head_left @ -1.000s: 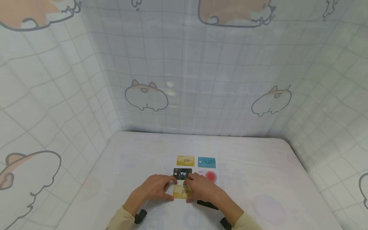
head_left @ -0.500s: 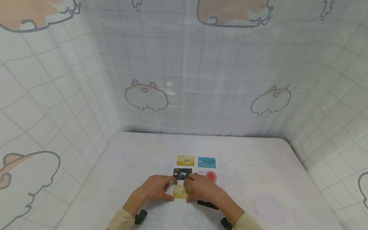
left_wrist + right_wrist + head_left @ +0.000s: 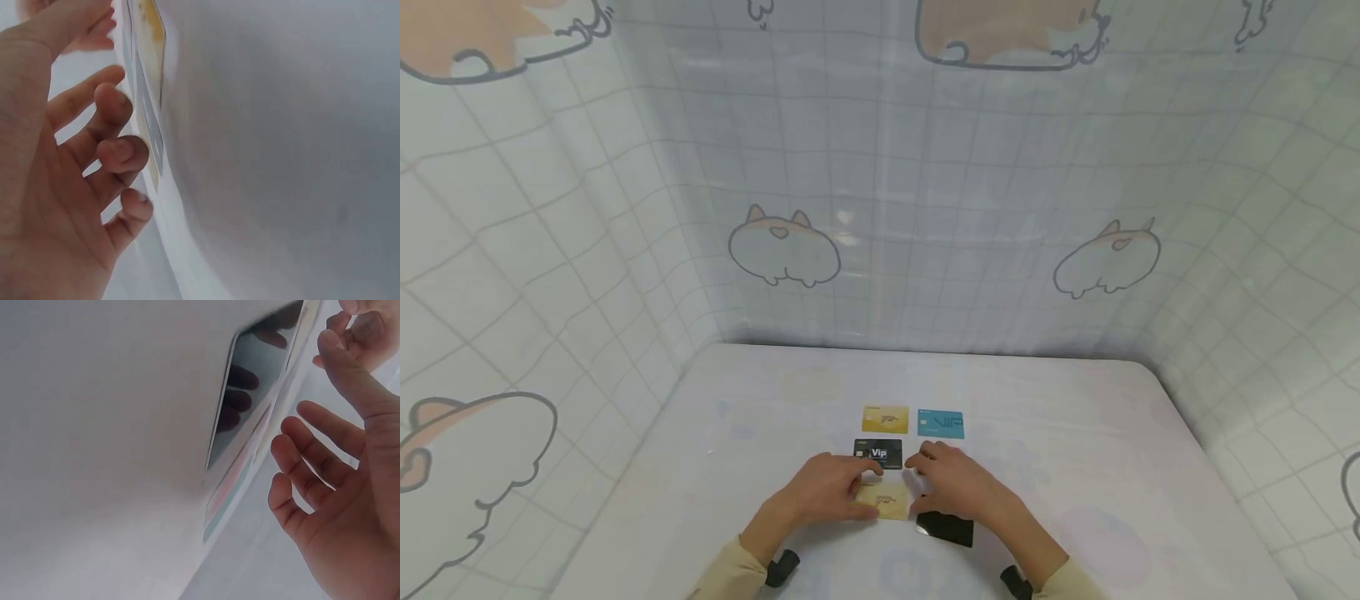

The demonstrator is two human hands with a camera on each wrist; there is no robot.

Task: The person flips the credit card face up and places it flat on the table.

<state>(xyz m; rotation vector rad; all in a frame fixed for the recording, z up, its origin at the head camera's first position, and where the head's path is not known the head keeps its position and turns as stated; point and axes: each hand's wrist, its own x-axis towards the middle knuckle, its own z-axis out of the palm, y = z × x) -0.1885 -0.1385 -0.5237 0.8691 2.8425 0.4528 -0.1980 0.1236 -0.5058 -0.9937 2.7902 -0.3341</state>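
Observation:
In the head view my left hand (image 3: 823, 490) is at the left side of the lower yellow card (image 3: 891, 502), its index finger and thumb reaching over part of it. Loosely bent and holding nothing, its fingers show in the left wrist view. Just right of that card my right hand (image 3: 962, 487) hovers with relaxed fingers, apart from the cards in the right wrist view. Below it lies a glossy black card (image 3: 951, 530), tilted, which reflects fingers. A black Vip card (image 3: 883, 450) lies above the yellow one. My right hand mostly covers a pink card (image 3: 234, 478) in the head view.
Another yellow card (image 3: 884, 419) and a teal VIP card (image 3: 940, 423) form the far row. All lie flat on a pale cloth-covered table (image 3: 760, 400). Grid-patterned curtains (image 3: 925, 150) with cartoon dogs rise behind and at both sides.
My right hand has shifted right, off the lower yellow card, and shows more of the glossy black card. My left hand has slid right, over the yellow card's left part.

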